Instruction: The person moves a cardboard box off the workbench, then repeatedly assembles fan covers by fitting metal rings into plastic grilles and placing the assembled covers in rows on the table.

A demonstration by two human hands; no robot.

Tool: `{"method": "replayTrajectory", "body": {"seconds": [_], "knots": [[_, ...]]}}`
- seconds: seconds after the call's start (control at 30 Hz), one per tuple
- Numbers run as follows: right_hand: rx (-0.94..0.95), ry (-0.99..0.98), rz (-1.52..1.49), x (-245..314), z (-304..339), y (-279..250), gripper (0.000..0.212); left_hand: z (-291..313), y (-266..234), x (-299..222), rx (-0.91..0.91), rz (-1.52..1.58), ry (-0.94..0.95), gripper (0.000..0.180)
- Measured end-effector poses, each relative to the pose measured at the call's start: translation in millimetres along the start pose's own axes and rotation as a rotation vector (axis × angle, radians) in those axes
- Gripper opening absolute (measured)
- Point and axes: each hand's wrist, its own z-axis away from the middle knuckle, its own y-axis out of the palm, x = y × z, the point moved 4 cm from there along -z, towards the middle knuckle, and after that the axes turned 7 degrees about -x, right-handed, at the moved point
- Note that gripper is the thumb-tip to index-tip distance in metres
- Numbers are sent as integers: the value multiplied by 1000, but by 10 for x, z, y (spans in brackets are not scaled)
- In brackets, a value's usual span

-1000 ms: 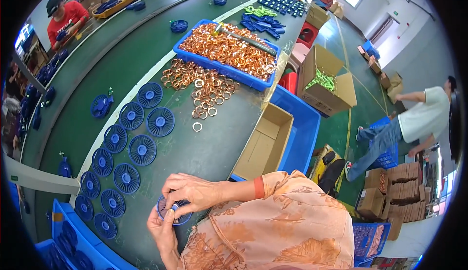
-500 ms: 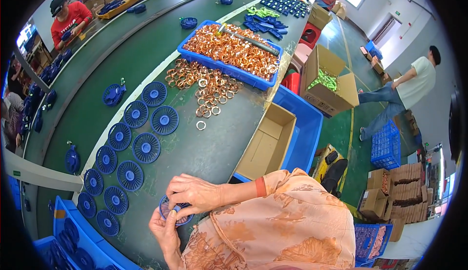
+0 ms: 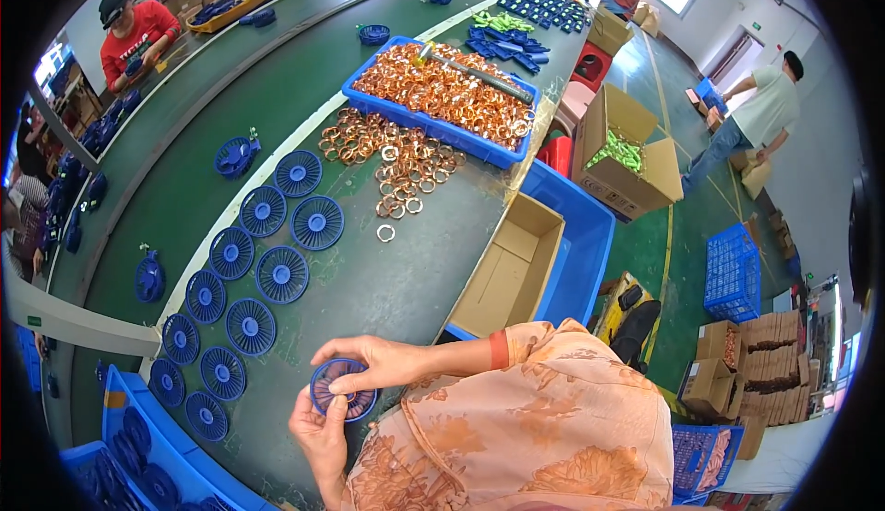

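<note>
Close to my body, a round blue plastic grille point(image 3: 323, 384) with radiating slats is tilted between both hands. My left hand point(image 3: 320, 433) grips its near left edge, thumb tip at the middle. From the right, my right hand point(image 3: 380, 361) reaches over the rim, its thumb pressed against the grille's centre and its fingers along the far side. Whether a small ring sits at the hub under the thumbs I cannot tell. Several matching grilles point(image 3: 281, 274) lie flat in rows to the left. Further off, loose copper-coloured rings point(image 3: 386, 232) spill from a heaped blue tray point(image 3: 442, 133).
A hammer point(image 3: 479, 77) lies across the heaped rings. Left of the bench runs a green conveyor point(image 3: 184, 243) carrying blue parts. A cardboard box point(image 3: 502, 267) inside a blue bin point(image 3: 590, 225) stands at my right. More grilles fill a crate point(image 3: 115, 391) at lower left. Other people are around.
The grille has turned to show more of its face, and my right fingers have moved from its centre to the far rim. On the conveyor, blue parts have shifted slightly rightward.
</note>
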Motion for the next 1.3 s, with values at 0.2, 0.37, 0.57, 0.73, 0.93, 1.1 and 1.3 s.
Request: {"method": "replayTrajectory", "body": {"seconds": [0.2,0.37,0.57,0.73,0.93,1.1,1.3], "knots": [[149,173,107,-119,12,-35,33,71,18,19,68,-25,-53,34],[230,164,247,-108,-33,-11,30,88,5,-64,67,-97,-110,32],[279,155,343,-53,18,-70,22,69,41,-73,138,-253,-164,30],[279,71,485,110,10,-73,27,15,63,-91,235,-196,-158,29],[57,-79,582,256,-72,-232,33,-82,190,-25,33,-52,-34,28],[-656,-845,1134,695,-179,-878,43,-181,108,-239,-177,-139,249,26],[-741,-616,1493,519,-387,-1710,45,-380,443,-316,-106,-484,488,24]]}}
